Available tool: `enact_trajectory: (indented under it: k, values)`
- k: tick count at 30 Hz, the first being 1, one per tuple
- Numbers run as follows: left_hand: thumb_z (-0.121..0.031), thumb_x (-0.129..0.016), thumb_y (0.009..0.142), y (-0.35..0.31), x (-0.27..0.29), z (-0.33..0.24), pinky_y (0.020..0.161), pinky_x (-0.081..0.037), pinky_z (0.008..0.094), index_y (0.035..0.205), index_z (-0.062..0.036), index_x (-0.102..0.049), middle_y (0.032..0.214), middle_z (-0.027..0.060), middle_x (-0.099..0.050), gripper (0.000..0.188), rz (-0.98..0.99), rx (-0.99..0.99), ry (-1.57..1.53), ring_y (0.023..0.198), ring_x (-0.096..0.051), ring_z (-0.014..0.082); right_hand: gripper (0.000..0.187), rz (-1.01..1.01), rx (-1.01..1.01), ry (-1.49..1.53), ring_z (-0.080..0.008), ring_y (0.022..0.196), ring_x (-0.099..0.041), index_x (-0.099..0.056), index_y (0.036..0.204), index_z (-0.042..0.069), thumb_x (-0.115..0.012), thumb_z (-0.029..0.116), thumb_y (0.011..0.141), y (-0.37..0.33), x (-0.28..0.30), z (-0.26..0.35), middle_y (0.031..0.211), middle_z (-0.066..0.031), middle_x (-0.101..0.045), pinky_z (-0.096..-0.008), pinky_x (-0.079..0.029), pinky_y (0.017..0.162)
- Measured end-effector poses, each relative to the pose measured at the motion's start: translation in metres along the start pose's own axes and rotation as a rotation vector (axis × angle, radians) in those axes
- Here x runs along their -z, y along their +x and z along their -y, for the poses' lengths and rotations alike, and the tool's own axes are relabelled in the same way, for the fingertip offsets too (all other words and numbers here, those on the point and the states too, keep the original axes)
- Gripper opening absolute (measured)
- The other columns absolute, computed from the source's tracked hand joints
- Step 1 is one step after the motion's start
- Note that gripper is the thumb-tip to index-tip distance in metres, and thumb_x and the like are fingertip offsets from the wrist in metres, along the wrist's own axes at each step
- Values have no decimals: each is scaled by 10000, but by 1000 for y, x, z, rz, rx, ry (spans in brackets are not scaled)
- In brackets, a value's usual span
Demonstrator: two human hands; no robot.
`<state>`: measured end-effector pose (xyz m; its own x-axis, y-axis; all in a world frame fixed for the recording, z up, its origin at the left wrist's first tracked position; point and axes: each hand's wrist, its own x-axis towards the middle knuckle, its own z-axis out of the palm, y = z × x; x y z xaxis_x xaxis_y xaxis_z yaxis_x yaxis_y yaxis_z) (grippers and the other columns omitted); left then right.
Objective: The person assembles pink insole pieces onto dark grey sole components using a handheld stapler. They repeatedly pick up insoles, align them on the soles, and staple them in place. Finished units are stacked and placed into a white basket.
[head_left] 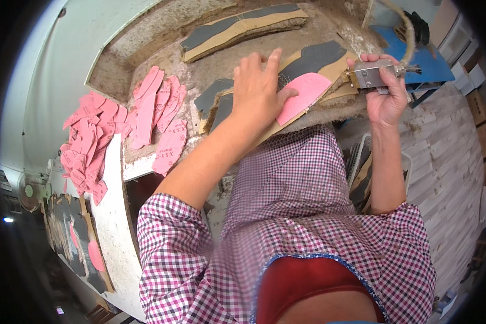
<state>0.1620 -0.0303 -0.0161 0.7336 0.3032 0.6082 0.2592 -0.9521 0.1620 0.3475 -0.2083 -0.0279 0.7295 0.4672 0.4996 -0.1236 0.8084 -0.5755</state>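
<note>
My left hand (pixel 256 89) lies on a stack of dark-and-tan shaped sheets (pixel 313 56), its fingers stretched out. The thumb rests on a pink insole-shaped piece (pixel 308 94) on top of that stack, near the bench's front edge. Just right of the stack, my right hand (pixel 386 92) grips a boxy metal tool (pixel 368 74). A brass-coloured tip on the tool points left toward the sheets. Part of the stack is hidden under my left hand and forearm.
Many pink pieces (pixel 86 146) are heaped at the left of the fuzzy, dirty bench. Another dark-and-tan stack (pixel 248 27) lies at the back. A pale hose (pixel 410 38) hangs at upper right, near a blue table (pixel 429 59). A white basket (pixel 362 162) stands below.
</note>
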Motion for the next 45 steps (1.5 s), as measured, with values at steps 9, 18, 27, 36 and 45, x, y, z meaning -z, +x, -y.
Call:
enact_trajectory:
  k: [9,18,27,36,45]
  values:
    - [-196,-769,783,-77,68,33,902,-442,418,1143,37,-614,1043,183,-548,456,12,363,-93,1019,-505,341,338,200,104,-506,-222,980,-655,-528,1120,11,-675,-43,820,-8,-47,-5,1054,-149,-652,-383,-584,839]
    - [-150,-792,773,-87,73,32,869,-464,364,955,13,-550,1008,143,-524,343,44,431,-152,938,-516,285,365,331,-121,-297,-205,921,-682,-559,1126,27,-711,3,795,-59,-104,-35,1018,-133,-681,-351,-584,806]
    - [-78,-737,827,-80,73,36,822,-508,312,963,-29,-522,1085,113,-609,259,56,611,-569,983,-602,184,299,121,42,-528,-223,969,-671,-532,1111,28,-656,-36,847,12,-41,-4,1016,-126,-664,-367,-581,811]
    - [-53,-709,854,-85,64,42,892,-491,271,1261,48,-517,1120,98,-656,460,61,748,-1287,998,-615,130,326,148,66,-368,-229,962,-676,-535,1109,13,-701,0,829,34,-61,-11,1022,-121,-666,-373,-575,856]
    - [-15,-682,859,-93,52,47,867,-490,265,1139,3,-578,1087,65,-651,300,90,658,-1093,982,-588,111,304,229,121,-796,-97,805,-636,-595,1024,56,-776,101,783,60,-79,-53,932,-36,-690,-256,-518,690]
